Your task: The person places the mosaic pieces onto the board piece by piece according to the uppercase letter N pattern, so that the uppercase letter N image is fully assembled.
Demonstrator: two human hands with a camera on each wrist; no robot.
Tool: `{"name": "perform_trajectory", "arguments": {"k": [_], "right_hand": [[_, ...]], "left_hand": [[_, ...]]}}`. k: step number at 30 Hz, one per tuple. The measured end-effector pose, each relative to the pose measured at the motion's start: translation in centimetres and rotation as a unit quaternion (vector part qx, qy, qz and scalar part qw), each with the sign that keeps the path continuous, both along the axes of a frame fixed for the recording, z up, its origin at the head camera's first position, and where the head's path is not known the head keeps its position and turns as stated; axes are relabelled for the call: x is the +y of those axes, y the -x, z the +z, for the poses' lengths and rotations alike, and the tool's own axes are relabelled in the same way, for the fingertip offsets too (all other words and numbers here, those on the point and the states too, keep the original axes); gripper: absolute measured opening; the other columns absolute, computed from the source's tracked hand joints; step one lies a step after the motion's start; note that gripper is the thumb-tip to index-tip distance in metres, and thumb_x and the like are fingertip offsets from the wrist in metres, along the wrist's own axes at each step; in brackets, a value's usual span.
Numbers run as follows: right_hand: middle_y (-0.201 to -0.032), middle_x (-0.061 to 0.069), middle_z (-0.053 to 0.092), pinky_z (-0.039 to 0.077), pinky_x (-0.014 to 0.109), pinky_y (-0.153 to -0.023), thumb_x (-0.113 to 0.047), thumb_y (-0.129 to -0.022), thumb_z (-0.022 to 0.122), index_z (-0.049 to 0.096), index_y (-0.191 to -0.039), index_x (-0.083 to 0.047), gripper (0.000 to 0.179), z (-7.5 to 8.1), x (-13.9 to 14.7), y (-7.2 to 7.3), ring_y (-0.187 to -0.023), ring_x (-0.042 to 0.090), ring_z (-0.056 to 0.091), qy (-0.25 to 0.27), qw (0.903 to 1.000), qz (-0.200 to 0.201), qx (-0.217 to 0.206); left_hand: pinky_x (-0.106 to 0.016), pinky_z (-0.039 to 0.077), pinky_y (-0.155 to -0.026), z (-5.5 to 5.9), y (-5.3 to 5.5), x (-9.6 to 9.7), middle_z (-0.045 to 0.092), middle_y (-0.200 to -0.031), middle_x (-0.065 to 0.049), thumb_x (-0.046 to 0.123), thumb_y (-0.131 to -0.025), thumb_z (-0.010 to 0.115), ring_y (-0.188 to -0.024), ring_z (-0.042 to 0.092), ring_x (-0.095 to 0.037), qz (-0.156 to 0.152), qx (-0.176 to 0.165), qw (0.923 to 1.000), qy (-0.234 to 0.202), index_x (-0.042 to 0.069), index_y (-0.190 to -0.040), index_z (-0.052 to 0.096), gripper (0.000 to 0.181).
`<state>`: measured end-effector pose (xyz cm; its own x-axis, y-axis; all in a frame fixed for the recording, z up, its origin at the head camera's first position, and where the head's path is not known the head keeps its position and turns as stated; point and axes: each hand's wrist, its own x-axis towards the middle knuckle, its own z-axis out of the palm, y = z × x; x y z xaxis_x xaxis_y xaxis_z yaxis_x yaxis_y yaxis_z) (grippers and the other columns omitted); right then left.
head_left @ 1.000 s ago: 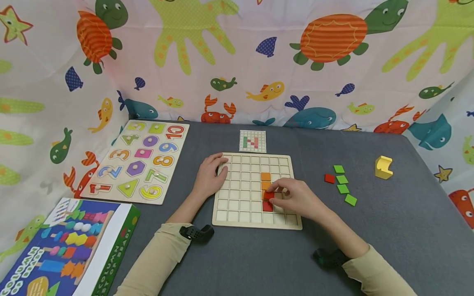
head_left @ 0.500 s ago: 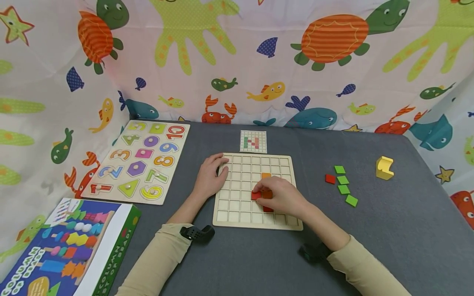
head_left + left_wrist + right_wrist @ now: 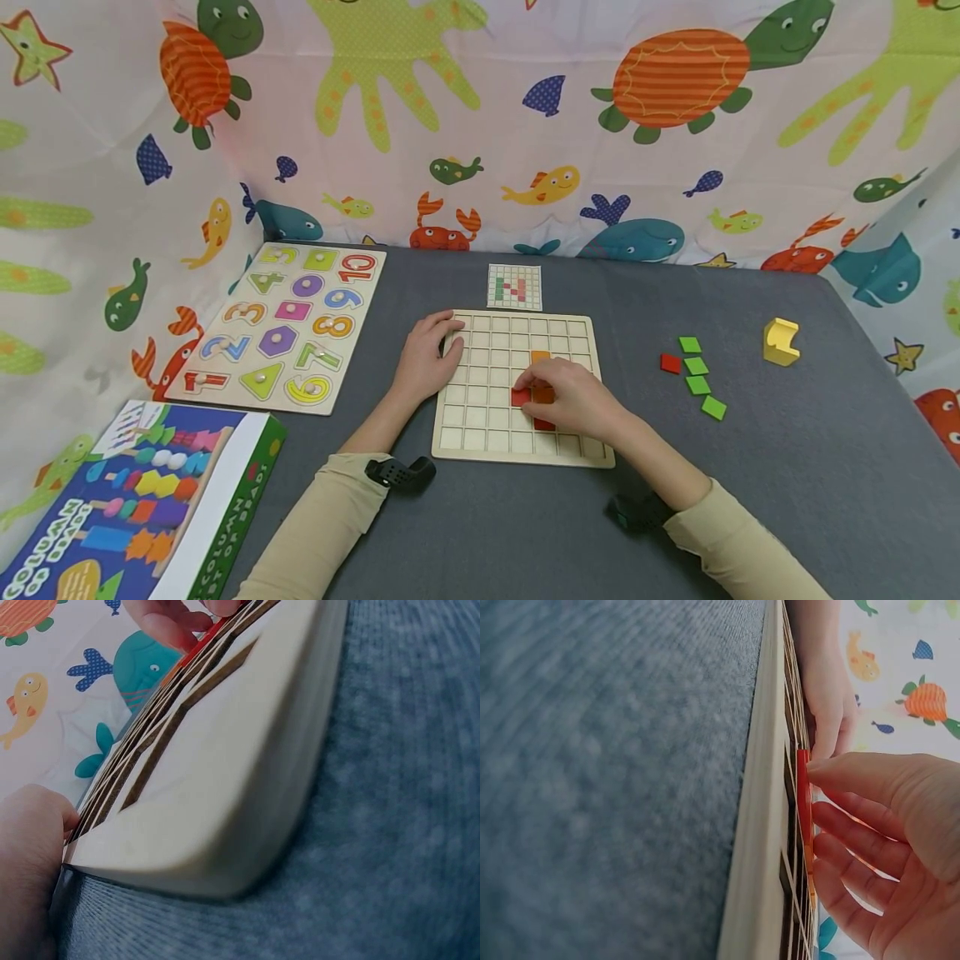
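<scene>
red tile (image 3: 521, 397): small, flat, square, plain bright red; on the pale wooden grid board (image 3: 480, 417), in the column left of an orange tile (image 3: 543, 394); whether fully seated, cannot tell. right hand (image 3: 573, 396) pinches it between thumb and fingertips. left hand (image 3: 424, 358) relaxed, resting at the board's left edge, grasping nothing. writing: cardboard box (image 3: 142, 500) reads "column of beads" in white capitals on blue; its green side repeats "column" and "of beads". number puzzle (image 3: 273, 329) bears coloured numerals, 1, 2, 6 and 10 among them. pattern card (image 3: 514, 287) beyond the board shows red and green squares
</scene>
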<state>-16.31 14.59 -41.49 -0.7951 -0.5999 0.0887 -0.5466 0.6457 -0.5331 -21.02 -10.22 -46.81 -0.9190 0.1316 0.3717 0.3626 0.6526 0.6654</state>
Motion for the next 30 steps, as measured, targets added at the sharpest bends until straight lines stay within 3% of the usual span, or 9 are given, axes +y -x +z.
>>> {"name": "perform_trajectory", "arguments": {"k": [10, 20, 30], "right_hand": [[-0.097, -0.004, 0.068, 0.053, 0.032, -0.071, -0.014, -0.085, 0.076, 0.072, -0.102, -0.014, 0.018, 0.2, 2.3, 0.0, -0.086, 0.016, 0.059, 0.067, 0.9972, -0.029, -0.016], [-0.093, -0.001, 0.068, 0.051, 0.028, -0.063, -0.015, -0.085, 0.076, 0.072, -0.105, -0.014, 0.020, -0.2, 7.6, 0.2, -0.075, 0.014, 0.059, 0.066, 0.9926, -0.101, 0.008], [-0.100, 0.002, 0.070, 0.051, 0.023, -0.071, -0.022, -0.089, 0.073, 0.071, -0.108, -0.014, 0.021, -0.2, 13.4, 0.4, -0.088, 0.017, 0.063, 0.044, 0.9809, -0.189, 0.006]], "left_hand": [[-0.050, 0.036, -0.105, -0.2, 0.0, 0.0, 0.056, -0.135, -0.016, 0.013, -0.094, 0.060, -0.126, 0.048, -0.032, -0.002, 0.006, 1.0000, 0.001, 0.005, -0.117, 0.070, 0.027], [-0.050, 0.036, -0.105, -0.2, 0.0, 0.0, 0.056, -0.135, -0.016, 0.012, -0.095, 0.060, -0.127, 0.048, -0.033, -0.006, 0.000, 1.0000, -0.007, 0.004, -0.118, 0.070, 0.026], [-0.050, 0.037, -0.105, -0.2, 0.0, -0.1, 0.055, -0.136, -0.015, 0.014, -0.095, 0.059, -0.126, 0.048, -0.033, -0.007, -0.002, 1.0000, -0.006, 0.005, -0.119, 0.069, 0.027]]}}
